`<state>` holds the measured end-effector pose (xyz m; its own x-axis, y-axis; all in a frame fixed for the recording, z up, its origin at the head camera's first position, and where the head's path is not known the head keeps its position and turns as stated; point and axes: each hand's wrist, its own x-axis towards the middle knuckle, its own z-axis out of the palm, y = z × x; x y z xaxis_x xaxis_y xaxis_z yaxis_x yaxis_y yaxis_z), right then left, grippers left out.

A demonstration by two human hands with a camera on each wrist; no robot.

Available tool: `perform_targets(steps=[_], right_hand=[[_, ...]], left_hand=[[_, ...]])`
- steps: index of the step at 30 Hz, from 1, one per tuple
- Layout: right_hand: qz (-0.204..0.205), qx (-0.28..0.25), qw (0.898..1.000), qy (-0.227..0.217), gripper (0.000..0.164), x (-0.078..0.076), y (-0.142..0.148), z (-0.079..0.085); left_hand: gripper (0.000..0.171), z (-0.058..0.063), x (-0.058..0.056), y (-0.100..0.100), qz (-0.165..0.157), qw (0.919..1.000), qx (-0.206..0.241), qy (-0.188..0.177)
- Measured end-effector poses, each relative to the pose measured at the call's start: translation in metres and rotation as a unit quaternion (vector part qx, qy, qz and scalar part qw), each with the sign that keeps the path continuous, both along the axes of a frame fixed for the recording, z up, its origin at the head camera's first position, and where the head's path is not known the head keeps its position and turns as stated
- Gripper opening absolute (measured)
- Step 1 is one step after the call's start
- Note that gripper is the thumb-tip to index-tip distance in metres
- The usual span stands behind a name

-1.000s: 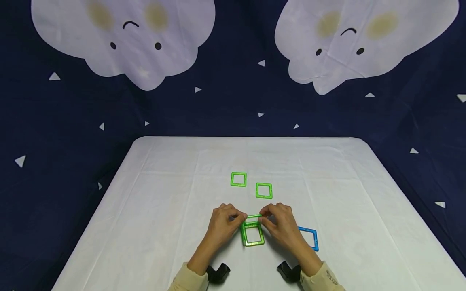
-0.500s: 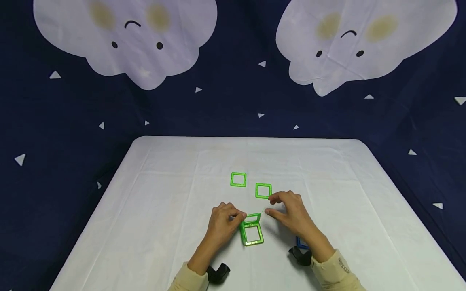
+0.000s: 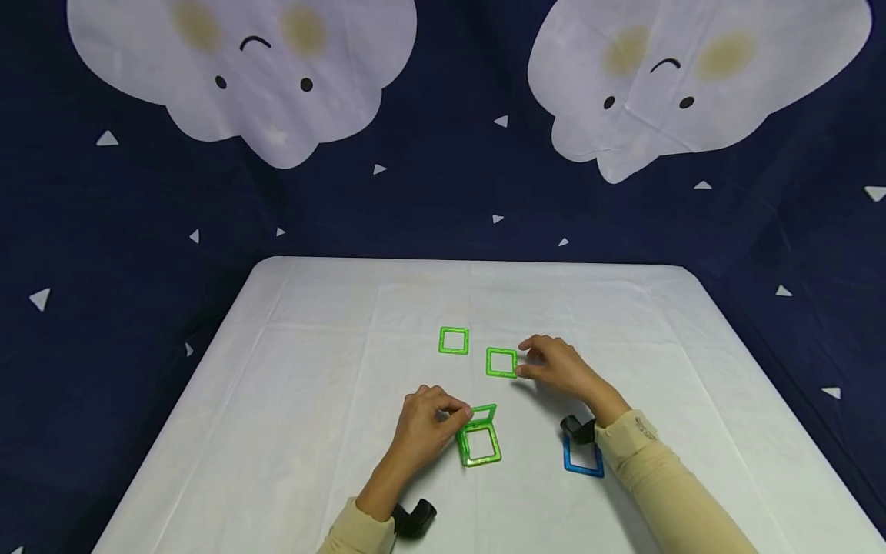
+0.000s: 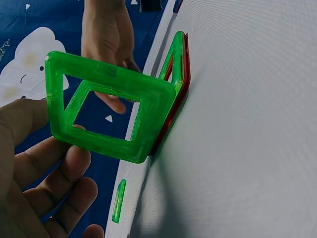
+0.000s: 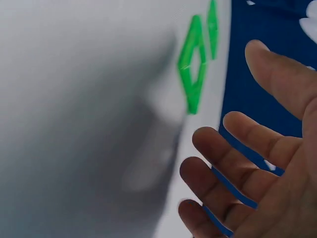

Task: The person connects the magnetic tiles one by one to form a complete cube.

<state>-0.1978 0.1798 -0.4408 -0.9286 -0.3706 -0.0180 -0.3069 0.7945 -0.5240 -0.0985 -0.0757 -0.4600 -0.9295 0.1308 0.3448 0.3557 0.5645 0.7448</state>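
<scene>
My left hand (image 3: 428,419) pinches the upright left side of a small build of green square magnetic tiles (image 3: 483,462), near the middle of the table. In the left wrist view, thumb and fingers grip an upright green tile (image 4: 109,148); another green tile stands behind it, and a red layer (image 4: 174,115) shows along the bottom of the build. Farther forward, my right hand (image 3: 557,365) is beside a flat green square tile (image 3: 489,362), thumb close to its right edge. Its fingers are spread and hold nothing in the right wrist view.
Another green square tile (image 3: 454,352) lies flat farther back, to the left. A blue square tile (image 3: 584,471) lies under the right wrist, partly hidden by the black wrist camera (image 3: 577,429). The white table (image 3: 332,369) ends at a dark blue cloth backdrop.
My right hand has let go of the build and moved forward and right to the flat green tile. My left hand has stayed in place, still pinching the build.
</scene>
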Motion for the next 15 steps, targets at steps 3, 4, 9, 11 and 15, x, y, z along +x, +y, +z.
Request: perform_targets(steps=[3, 4, 9, 11, 15], right_hand=[[0.009, 0.009, 1.000, -0.022, 0.048, -0.009, 0.001, -0.005], [0.011, 0.011, 1.000, -0.025, 0.049, -0.012, 0.001, -0.006], [0.013, 0.023, 0.999, -0.026, 0.053, -0.020, -0.003, -0.008], [0.013, 0.031, 0.999, -0.021, 0.054, -0.022, -0.004, -0.009], [0.016, 0.049, 0.999, -0.011, 0.054, -0.023, -0.007, -0.010]], left_hand=[[0.006, 0.000, 0.001, -0.001, -0.003, 1.0000, 0.003, 0.003], [0.007, -0.001, 0.001, -0.001, -0.004, 1.0000, 0.004, 0.004], [0.010, 0.001, 0.002, -0.002, -0.003, 0.9999, 0.010, 0.001], [0.011, 0.001, 0.002, -0.002, -0.004, 0.9999, 0.014, -0.002], [0.012, 0.000, 0.003, -0.002, -0.008, 0.9997, 0.022, -0.006]])
